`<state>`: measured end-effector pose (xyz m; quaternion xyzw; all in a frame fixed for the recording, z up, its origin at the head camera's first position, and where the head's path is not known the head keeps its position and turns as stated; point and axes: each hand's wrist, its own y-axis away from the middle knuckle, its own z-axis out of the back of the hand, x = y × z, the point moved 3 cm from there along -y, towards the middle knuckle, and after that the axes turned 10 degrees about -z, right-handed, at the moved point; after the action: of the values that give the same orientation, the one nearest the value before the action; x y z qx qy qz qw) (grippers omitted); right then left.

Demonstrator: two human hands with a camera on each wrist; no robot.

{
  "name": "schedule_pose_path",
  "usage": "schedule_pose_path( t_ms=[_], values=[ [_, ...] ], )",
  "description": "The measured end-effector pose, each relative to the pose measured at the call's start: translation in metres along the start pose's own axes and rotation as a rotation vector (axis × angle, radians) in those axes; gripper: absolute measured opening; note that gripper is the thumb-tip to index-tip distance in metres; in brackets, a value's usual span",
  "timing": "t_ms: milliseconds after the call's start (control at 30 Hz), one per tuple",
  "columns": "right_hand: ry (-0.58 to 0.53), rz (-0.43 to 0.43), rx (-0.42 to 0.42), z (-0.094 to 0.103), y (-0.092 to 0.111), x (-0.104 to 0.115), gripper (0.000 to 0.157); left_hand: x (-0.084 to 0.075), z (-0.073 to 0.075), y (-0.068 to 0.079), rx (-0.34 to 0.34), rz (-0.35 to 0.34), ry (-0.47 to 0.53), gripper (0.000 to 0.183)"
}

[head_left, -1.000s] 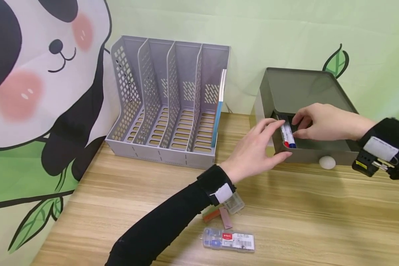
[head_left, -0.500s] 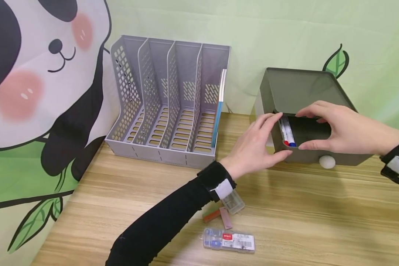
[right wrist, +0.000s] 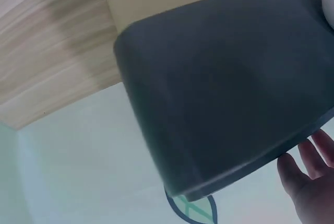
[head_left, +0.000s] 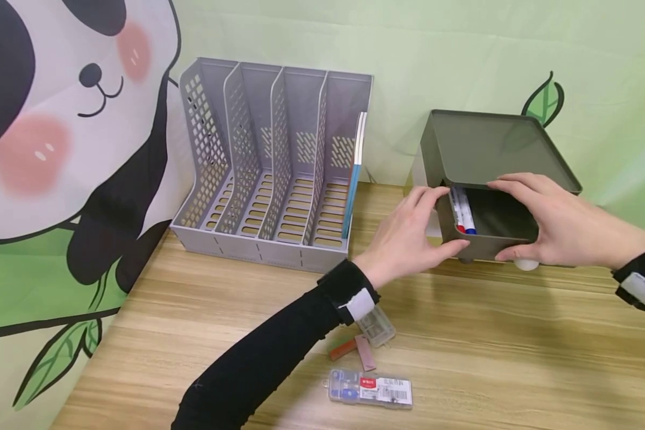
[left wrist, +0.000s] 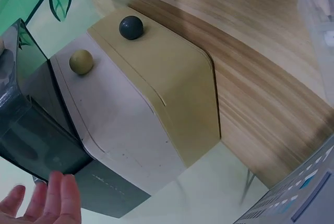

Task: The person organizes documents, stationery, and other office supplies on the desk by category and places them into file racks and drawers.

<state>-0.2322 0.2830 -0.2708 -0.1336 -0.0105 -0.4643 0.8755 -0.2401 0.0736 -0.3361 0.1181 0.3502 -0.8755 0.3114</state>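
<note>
The grey drawer (head_left: 489,240) of a small cabinet stands pulled out. Two whiteboard markers (head_left: 464,212), one with a red end and one with a blue end, lie along its left wall. My left hand (head_left: 403,239) is at the drawer's left front corner, fingers along the side and thumb at the front. My right hand (head_left: 561,222) spreads over the drawer's right part, fingertips by the cabinet top's front edge and thumb at the drawer front, partly covering the white knob (head_left: 527,264). The left wrist view shows white and yellow drawer fronts (left wrist: 109,98) beside the grey one.
A grey file rack (head_left: 279,155) with thin books (head_left: 355,176) in its right slot stands left of the cabinet. Near the left forearm lie a clear case (head_left: 377,327), orange and pink strips (head_left: 365,352) and a labelled clear box (head_left: 369,389).
My right hand has come out from inside the drawer and moved right, and its thumb has come down to the front by the knob. The drawer has shifted slightly inward.
</note>
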Motion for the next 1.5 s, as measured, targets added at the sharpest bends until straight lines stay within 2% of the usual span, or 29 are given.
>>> schedule_pose_path(
  t_ms=[167, 300, 467, 733, 1000, 1267, 1500],
  values=[
    [0.031, -0.039, -0.027, 0.000, 0.003, -0.003, 0.096, 0.000, -0.003, 0.003, -0.001, 0.003, 0.009, 0.052],
    [0.057, -0.071, -0.031, 0.000, 0.003, -0.004, 0.095, 0.001, -0.005, 0.003, 0.006, 0.005, 0.008, 0.044],
    [0.075, -0.105, -0.038, -0.002, -0.001, -0.005, 0.093, 0.003, -0.007, 0.001, -0.003, 0.032, 0.016, 0.042],
    [0.106, -0.129, -0.089, -0.006, -0.010, -0.008, 0.076, 0.011, -0.011, -0.004, 0.020, 0.158, 0.018, 0.038],
    [0.153, -0.103, -0.154, -0.009, -0.018, -0.009, 0.055, 0.021, -0.014, -0.012, -0.017, 0.186, 0.004, 0.029],
    [0.170, -0.113, -0.249, -0.015, -0.022, -0.011, 0.048, 0.029, -0.017, -0.020, 0.005, 0.276, 0.009, 0.029],
    [0.189, -0.118, -0.320, -0.019, -0.024, -0.014, 0.039, 0.035, -0.021, -0.025, -0.010, 0.291, -0.010, 0.026]
  ],
)
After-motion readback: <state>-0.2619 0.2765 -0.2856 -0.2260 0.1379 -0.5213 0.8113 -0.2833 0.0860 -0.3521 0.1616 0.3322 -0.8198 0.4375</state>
